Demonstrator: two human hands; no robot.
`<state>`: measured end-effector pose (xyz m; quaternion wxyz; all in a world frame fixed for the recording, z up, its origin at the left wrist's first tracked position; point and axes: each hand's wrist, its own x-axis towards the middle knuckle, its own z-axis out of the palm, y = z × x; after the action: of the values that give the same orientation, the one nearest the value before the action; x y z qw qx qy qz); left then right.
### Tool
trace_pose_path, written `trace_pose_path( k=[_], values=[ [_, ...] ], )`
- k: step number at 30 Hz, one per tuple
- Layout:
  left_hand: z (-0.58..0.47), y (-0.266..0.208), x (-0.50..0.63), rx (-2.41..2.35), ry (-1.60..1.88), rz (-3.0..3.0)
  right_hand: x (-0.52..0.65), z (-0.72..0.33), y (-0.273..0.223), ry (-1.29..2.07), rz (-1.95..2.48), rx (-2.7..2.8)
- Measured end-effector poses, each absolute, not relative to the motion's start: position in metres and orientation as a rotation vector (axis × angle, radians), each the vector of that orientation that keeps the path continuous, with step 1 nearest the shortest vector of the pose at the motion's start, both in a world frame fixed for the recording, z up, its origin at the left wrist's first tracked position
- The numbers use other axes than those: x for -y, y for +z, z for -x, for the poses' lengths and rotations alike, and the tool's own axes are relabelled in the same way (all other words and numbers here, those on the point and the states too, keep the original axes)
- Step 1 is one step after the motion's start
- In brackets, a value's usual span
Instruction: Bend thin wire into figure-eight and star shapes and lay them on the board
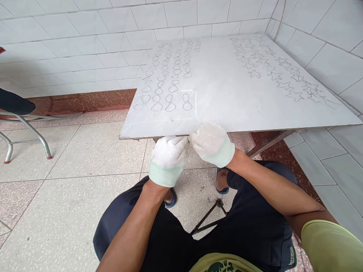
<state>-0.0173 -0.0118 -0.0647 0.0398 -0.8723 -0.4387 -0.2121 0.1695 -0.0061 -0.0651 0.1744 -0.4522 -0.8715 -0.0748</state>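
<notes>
- Left hand [167, 155] and right hand [212, 141], gloved, both grips pinching a wire [186, 154] (thin stuff!)
- They're at the worktop's [215, 90] near edge
- Eights [176, 67] left, stars [254, 73] right!

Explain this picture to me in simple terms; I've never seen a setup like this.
There is no machine here. One camera, worn on a person's head, looks forward and down, so you see that person's own arms and lap. The left hand and right hand wear white knit gloves and meet at the near edge of a white tabletop. On it lie rows of figure-eight wire shapes toward the left and star-shaped wire outlines toward the right. The fingertips seem to pinch a thin wire, mostly hidden by the gloves.
</notes>
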Motion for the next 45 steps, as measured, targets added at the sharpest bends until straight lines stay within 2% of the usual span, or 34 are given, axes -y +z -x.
trace_pose_path(
  k=[4, 13, 22, 33, 39, 45],
  values=[
    [0.010, -0.070, 0.017, 1.434, -0.655, 2.641, 0.010, -0.165, -0.073, -0.090, 1.274, 2.399],
    [0.004, -0.090, 0.019, 1.424, -0.952, 2.600, 0.015, -0.155, -0.082, 0.128, 1.376, 2.263],
    [0.002, -0.077, 0.022, 1.691, -1.012, 2.641, 0.020, -0.161, -0.063, 0.079, 1.386, 2.381],
    [0.003, -0.081, 0.032, 1.842, -1.174, 2.473, 0.027, -0.147, -0.065, 0.264, 1.539, 2.167],
    [0.000, -0.082, 0.031, 1.898, -1.262, 2.344, 0.029, -0.141, -0.072, 0.394, 1.458, 1.962],
    [0.009, -0.069, 0.026, 2.222, -1.431, 2.386, 0.021, -0.146, -0.072, 0.512, 1.476, 1.831]
  ],
)
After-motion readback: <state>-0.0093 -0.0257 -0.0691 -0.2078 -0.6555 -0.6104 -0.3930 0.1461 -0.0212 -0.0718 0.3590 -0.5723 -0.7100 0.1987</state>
